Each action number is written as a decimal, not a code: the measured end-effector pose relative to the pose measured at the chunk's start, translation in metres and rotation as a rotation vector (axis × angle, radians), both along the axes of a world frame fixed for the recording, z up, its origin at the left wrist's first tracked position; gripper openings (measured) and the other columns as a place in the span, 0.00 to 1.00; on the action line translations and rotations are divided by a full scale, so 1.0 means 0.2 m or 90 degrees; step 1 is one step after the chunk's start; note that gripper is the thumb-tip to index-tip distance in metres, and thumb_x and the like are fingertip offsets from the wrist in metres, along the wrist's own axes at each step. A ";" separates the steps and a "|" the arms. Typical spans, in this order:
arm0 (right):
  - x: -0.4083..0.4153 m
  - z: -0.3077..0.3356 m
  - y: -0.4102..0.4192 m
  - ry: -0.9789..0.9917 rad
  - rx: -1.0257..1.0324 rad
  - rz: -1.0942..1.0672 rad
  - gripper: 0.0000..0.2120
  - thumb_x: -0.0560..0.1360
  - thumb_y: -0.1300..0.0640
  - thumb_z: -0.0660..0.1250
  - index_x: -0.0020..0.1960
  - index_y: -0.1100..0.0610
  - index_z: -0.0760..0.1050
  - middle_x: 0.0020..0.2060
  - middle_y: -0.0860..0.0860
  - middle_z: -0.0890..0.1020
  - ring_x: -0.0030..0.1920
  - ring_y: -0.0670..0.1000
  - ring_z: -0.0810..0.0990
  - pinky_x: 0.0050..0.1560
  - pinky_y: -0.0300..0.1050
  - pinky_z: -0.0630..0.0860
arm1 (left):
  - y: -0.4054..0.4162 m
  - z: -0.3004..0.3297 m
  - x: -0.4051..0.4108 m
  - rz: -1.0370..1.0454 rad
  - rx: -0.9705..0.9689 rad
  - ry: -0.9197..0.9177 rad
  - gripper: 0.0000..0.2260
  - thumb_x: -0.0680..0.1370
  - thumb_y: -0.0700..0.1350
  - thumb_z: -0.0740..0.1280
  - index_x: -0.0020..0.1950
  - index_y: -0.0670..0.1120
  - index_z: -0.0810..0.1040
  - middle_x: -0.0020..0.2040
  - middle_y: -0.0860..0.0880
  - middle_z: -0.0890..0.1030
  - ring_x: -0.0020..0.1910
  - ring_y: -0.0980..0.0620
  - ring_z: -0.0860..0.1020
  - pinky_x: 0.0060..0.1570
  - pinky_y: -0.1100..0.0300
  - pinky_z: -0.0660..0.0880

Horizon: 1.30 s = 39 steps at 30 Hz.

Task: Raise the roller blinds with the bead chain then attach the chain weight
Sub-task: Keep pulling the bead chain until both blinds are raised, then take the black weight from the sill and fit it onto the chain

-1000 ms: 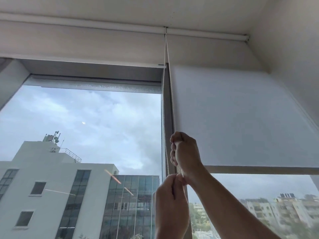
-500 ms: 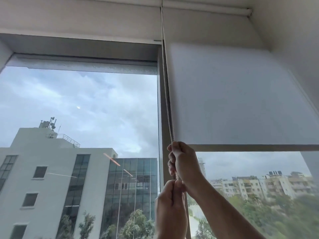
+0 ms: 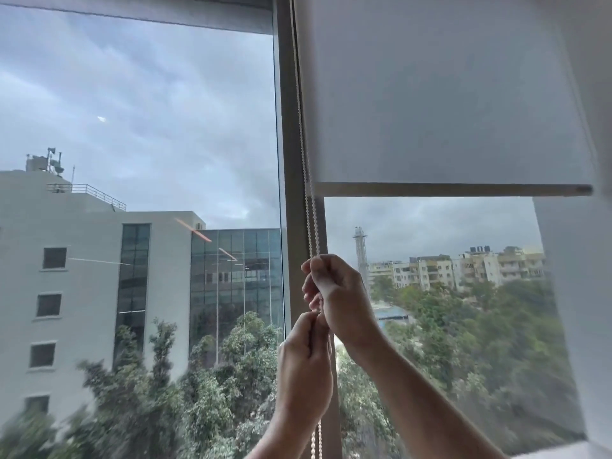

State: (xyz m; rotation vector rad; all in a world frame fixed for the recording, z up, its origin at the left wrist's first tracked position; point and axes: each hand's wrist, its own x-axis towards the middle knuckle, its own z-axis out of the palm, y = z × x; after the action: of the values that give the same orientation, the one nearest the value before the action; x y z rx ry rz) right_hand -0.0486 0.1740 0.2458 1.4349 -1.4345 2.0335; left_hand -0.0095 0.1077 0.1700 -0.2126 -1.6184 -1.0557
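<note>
A white roller blind point(image 3: 447, 94) hangs over the upper part of the right window pane, its bottom bar point(image 3: 450, 189) level. The white bead chain point(image 3: 306, 180) runs down along the blind's left edge, beside the window mullion. My right hand point(image 3: 334, 293) grips the chain with curled fingers. Just below it, my left hand point(image 3: 304, 369) also grips the chain. Two strands of chain point(image 3: 316, 442) hang out beneath my left hand. No chain weight is in view.
The grey mullion point(image 3: 288, 193) divides the two panes. The left pane point(image 3: 139, 127) is uncovered, its blind raised near the top edge. A white wall point(image 3: 583, 260) borders the window on the right. Buildings and trees lie outside.
Both hands have come down along the chain, the right staying above the left. The view has tilted downward, so the ceiling and roller tube are out of frame.
</note>
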 end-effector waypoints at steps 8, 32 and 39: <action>-0.14 -0.40 0.01 -0.098 0.017 -0.029 0.09 0.83 0.54 0.60 0.49 0.56 0.77 0.36 0.49 0.81 0.36 0.48 0.78 0.36 0.42 0.75 | -0.01 -0.33 0.00 -0.031 0.059 -0.106 0.11 0.82 0.45 0.62 0.41 0.50 0.77 0.29 0.51 0.75 0.27 0.54 0.69 0.26 0.58 0.67; -0.95 -1.74 0.23 -0.326 0.368 -0.485 0.16 0.77 0.56 0.68 0.63 0.60 0.75 0.58 0.58 0.81 0.59 0.59 0.78 0.59 0.50 0.73 | -0.01 -1.31 -0.17 0.002 0.165 -0.329 0.07 0.80 0.44 0.67 0.46 0.55 0.82 0.41 0.56 0.86 0.40 0.57 0.83 0.47 0.60 0.79; -1.20 -1.84 0.27 -0.382 0.436 -0.476 0.27 0.76 0.55 0.70 0.72 0.63 0.68 0.66 0.60 0.76 0.67 0.60 0.74 0.67 0.52 0.69 | -0.04 -1.48 -0.20 -0.003 0.244 -0.367 0.04 0.77 0.47 0.70 0.45 0.53 0.85 0.40 0.52 0.86 0.41 0.52 0.83 0.48 0.56 0.80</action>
State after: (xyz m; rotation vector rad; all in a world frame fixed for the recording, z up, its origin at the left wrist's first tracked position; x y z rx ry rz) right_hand -0.2896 0.2287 -0.1213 0.2487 -2.5755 1.5646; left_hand -0.0488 0.1004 -0.1254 0.3780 -1.8675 -1.4969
